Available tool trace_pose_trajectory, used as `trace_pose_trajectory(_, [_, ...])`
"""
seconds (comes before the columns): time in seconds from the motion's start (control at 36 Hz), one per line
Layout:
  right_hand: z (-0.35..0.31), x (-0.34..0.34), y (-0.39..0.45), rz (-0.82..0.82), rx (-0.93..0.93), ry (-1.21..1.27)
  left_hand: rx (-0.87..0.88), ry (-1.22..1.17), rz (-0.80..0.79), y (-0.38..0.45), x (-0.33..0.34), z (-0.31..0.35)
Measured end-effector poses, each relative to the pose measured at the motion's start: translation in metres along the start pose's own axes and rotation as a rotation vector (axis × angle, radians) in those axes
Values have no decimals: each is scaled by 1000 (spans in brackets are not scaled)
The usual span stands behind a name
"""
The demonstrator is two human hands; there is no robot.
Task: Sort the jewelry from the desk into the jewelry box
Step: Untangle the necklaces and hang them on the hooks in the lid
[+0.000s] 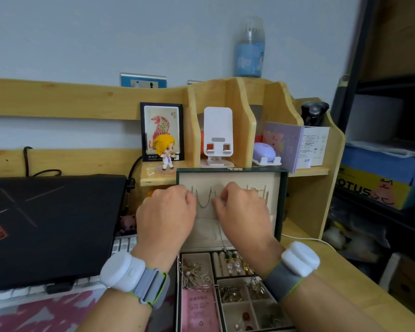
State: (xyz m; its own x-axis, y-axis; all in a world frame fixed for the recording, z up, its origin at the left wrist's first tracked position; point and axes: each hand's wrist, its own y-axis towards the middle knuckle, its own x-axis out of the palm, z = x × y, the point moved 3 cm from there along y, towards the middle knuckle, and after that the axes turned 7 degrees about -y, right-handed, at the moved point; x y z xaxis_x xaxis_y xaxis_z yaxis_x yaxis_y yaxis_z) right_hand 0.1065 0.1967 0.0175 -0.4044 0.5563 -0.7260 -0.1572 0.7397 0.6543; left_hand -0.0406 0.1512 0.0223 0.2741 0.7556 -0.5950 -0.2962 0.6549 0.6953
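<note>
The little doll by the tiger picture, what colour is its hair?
Yellow. The doll wears white clothes too, seen in the head view.

Both hands' fingertips hidden (curled away); jewelry box [283,200] cropped below.

A dark green jewelry box [284,202] lined in cream is seen on the pale wooden desk [340,274]; a silver chain [204,200] is hung inside.
</note>
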Motion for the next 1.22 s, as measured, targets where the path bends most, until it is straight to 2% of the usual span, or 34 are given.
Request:
trace_pose_trajectory(0.28, [-5,11,1,-17,21,0,16,5,-37,-1,0,2])
trace_pose_trajectory(0.36, [0,9,1,-59,63,66,-64,-96,-150,1,2,-3])
trace_pose_trajectory(0.5, [7,-11,-1,-319,97,268,-281,-474,-571,-9,-17,-4])
trace_pose_trajectory(0.61, [1,-31,-4,-651,-23,541,-413,-903,-708,-17,-45,5])
trace_pose_trajectory(0.69, [-5,-35,-8,-864,-166,750,-522,-1290,-672,-15,-62,9])
trace_pose_trajectory(0.81, [-11,-29,-14,-1056,-281,910,-605,-1601,-591,-11,-72,14])
trace_pose_trajectory(0.92, [-7,-21,-18,-1137,-226,989,-634,-1770,-563,-11,-74,24])
trace_pose_trajectory(1.06, [0,-24,-26,-1250,-355,1075,-641,-1905,-557,-9,-71,28])
trace_pose_trajectory(1.22, [34,-49,-15,-1224,-320,1166,-703,-1948,-452,1,-65,9])
